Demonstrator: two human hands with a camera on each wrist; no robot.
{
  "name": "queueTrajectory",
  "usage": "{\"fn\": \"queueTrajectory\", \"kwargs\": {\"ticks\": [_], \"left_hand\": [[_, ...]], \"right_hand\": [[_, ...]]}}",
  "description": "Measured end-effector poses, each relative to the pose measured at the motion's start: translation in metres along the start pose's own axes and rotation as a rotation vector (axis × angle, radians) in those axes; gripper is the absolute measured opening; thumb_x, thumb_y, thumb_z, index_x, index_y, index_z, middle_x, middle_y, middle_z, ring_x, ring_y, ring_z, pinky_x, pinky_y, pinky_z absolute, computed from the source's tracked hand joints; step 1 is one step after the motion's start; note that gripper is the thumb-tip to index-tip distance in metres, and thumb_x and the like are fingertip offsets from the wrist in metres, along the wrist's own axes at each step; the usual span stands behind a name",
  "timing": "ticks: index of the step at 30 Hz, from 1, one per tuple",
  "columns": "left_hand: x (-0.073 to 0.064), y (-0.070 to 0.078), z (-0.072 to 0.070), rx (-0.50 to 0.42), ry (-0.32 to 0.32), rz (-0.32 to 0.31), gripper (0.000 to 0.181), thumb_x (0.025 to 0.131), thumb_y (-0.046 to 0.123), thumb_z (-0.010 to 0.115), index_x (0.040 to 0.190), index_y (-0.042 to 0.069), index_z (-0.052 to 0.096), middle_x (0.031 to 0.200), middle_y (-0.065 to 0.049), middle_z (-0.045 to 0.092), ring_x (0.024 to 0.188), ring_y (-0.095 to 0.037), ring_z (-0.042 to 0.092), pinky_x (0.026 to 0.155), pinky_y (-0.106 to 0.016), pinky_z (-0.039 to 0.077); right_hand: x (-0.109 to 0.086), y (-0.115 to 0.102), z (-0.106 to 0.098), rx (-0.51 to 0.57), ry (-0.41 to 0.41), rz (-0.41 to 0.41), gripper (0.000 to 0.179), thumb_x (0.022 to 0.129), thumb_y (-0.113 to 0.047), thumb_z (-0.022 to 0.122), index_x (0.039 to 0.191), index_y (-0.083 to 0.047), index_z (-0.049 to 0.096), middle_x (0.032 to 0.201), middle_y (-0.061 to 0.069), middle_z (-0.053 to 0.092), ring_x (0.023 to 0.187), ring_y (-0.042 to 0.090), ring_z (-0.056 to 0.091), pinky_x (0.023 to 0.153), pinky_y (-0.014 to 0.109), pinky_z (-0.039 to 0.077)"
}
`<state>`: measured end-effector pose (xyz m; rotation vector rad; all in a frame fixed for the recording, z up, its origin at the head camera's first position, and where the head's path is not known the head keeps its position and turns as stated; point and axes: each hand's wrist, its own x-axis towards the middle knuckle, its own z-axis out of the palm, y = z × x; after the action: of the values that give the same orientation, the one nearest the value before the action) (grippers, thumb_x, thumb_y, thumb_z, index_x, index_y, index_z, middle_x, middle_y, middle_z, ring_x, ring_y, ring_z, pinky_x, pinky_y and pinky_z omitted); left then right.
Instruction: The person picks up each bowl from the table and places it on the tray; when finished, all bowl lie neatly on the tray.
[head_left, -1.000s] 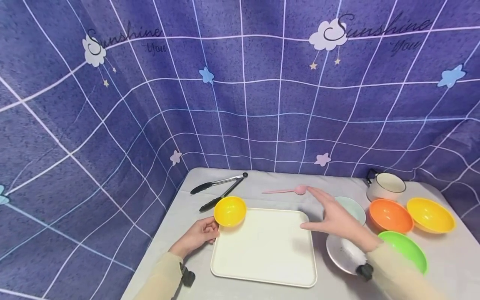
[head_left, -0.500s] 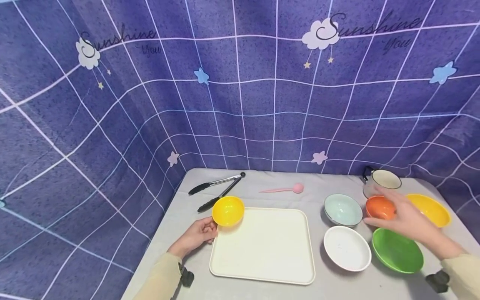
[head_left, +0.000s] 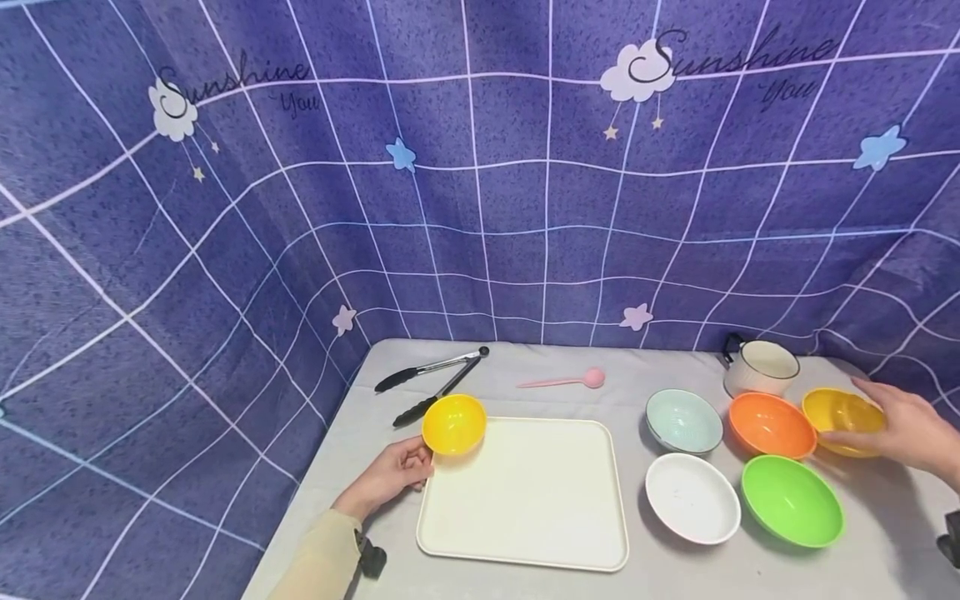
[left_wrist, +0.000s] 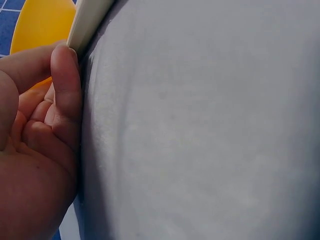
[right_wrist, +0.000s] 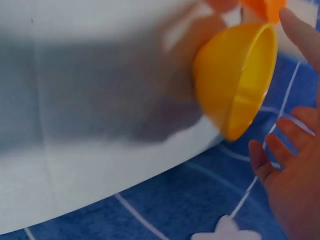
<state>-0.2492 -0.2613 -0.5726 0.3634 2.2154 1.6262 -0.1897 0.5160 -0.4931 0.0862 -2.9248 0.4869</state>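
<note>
My left hand (head_left: pixel 390 475) is at the left edge of the cream tray (head_left: pixel 525 500). Close up, in the left wrist view, its thumb and finger pinch the tray's rim (left_wrist: pixel 90 22), the other fingers curled in. A small yellow bowl (head_left: pixel 454 425) sits over the tray's far left corner, just beyond those fingers. At the far right, my right hand (head_left: pixel 903 425) spreads its thumb and fingers over a larger yellow bowl (head_left: pixel 832 417). In the right wrist view that yellow bowl (right_wrist: pixel 225 80) stands a little apart from the hand (right_wrist: pixel 295 170).
Orange (head_left: pixel 772 425), green (head_left: pixel 792 502), white (head_left: pixel 692 498) and pale blue (head_left: pixel 684 422) bowls cluster right of the tray. Behind them stands a cream pot (head_left: pixel 763 367) with a dark handle. Tongs (head_left: pixel 442 387) and a pink spoon (head_left: pixel 577 379) lie along the back.
My right hand has swept right, from beside the pink spoon, past the orange bowl, to over the far right yellow bowl. My left hand keeps its place at the tray; the view has shifted slightly.
</note>
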Motion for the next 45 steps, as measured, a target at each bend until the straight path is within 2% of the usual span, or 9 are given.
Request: {"fn": "queueTrajectory", "kwargs": {"ticks": [6, 11, 21, 30, 35, 37, 40, 42, 45], "left_hand": [[0.0, 0.001, 0.0, 0.01, -0.001, -0.011, 0.044, 0.097, 0.008, 0.074, 0.137, 0.002, 0.059, 0.092, -0.009, 0.06, 0.074, -0.014, 0.058, 0.068, -0.025, 0.056], [0.0, 0.001, 0.001, 0.01, -0.008, -0.013, 0.038, 0.097, 0.008, 0.073, 0.132, 0.002, 0.061, 0.091, -0.009, 0.06, 0.075, -0.014, 0.058, 0.068, -0.025, 0.055], [-0.001, 0.003, 0.001, 0.029, 0.008, -0.021, 0.04, 0.097, 0.007, 0.073, 0.135, 0.003, 0.061, 0.091, -0.008, 0.062, 0.074, -0.015, 0.058, 0.067, -0.024, 0.055], [-0.002, 0.004, 0.001, 0.038, 0.005, -0.017, 0.038, 0.098, 0.007, 0.072, 0.134, 0.004, 0.061, 0.091, -0.01, 0.061, 0.074, -0.016, 0.058, 0.067, -0.025, 0.055], [-0.001, 0.002, 0.001, 0.025, 0.01, -0.033, 0.038, 0.097, 0.007, 0.073, 0.134, 0.005, 0.062, 0.091, -0.009, 0.062, 0.074, -0.016, 0.058, 0.067, -0.024, 0.055], [-0.001, 0.002, 0.001, 0.012, 0.012, -0.035, 0.039, 0.097, 0.007, 0.073, 0.134, 0.003, 0.062, 0.091, -0.009, 0.062, 0.074, -0.017, 0.057, 0.066, -0.024, 0.054], [-0.001, 0.002, 0.002, 0.0, 0.013, -0.032, 0.04, 0.097, 0.006, 0.073, 0.135, 0.001, 0.061, 0.091, -0.01, 0.063, 0.073, -0.019, 0.056, 0.065, -0.024, 0.053], [-0.001, 0.003, 0.002, -0.006, 0.013, -0.029, 0.042, 0.097, 0.006, 0.073, 0.136, 0.0, 0.06, 0.091, -0.011, 0.062, 0.073, -0.019, 0.056, 0.065, -0.024, 0.052], [-0.001, 0.003, 0.002, -0.008, 0.011, -0.029, 0.044, 0.097, 0.006, 0.073, 0.138, 0.0, 0.059, 0.091, -0.011, 0.062, 0.073, -0.018, 0.056, 0.065, -0.024, 0.053]], "right_hand": [[0.003, 0.013, 0.008, -0.005, -0.078, 0.057, 0.115, 0.074, -0.047, 0.091, 0.143, 0.024, 0.033, 0.128, 0.057, 0.034, 0.109, 0.071, 0.042, 0.091, 0.082, 0.034], [0.004, 0.017, 0.011, -0.028, -0.092, 0.078, 0.113, 0.076, -0.05, 0.088, 0.14, 0.026, 0.034, 0.127, 0.057, 0.037, 0.105, 0.072, 0.047, 0.088, 0.079, 0.039], [-0.002, 0.021, 0.016, 0.1, -0.12, 0.113, 0.113, 0.085, -0.045, 0.083, 0.143, 0.03, 0.022, 0.131, 0.06, 0.024, 0.115, 0.075, 0.032, 0.093, 0.082, 0.027], [0.0, 0.027, 0.025, 0.073, -0.046, 0.075, 0.113, 0.076, -0.041, 0.09, 0.14, 0.03, 0.029, 0.125, 0.059, 0.032, 0.109, 0.07, 0.039, 0.089, 0.08, 0.033], [-0.002, 0.027, 0.025, 0.055, 0.025, 0.054, 0.109, 0.07, -0.039, 0.094, 0.133, 0.03, 0.038, 0.118, 0.058, 0.041, 0.1, 0.066, 0.049, 0.08, 0.069, 0.043], [-0.005, 0.024, 0.026, 0.045, 0.058, 0.075, 0.109, 0.068, -0.039, 0.095, 0.131, 0.03, 0.04, 0.115, 0.058, 0.042, 0.097, 0.066, 0.049, 0.078, 0.069, 0.044], [-0.01, 0.022, 0.028, 0.036, 0.088, 0.113, 0.111, 0.071, -0.043, 0.092, 0.133, 0.031, 0.036, 0.115, 0.059, 0.038, 0.101, 0.068, 0.045, 0.083, 0.072, 0.043], [-0.014, 0.022, 0.031, 0.033, 0.101, 0.147, 0.114, 0.073, -0.045, 0.09, 0.136, 0.031, 0.032, 0.118, 0.059, 0.033, 0.108, 0.07, 0.038, 0.091, 0.078, 0.034], [-0.019, 0.028, 0.036, 0.068, 0.158, 0.154, 0.111, 0.071, -0.04, 0.091, 0.135, 0.031, 0.034, 0.12, 0.057, 0.034, 0.112, 0.068, 0.036, 0.096, 0.078, 0.031]]}}
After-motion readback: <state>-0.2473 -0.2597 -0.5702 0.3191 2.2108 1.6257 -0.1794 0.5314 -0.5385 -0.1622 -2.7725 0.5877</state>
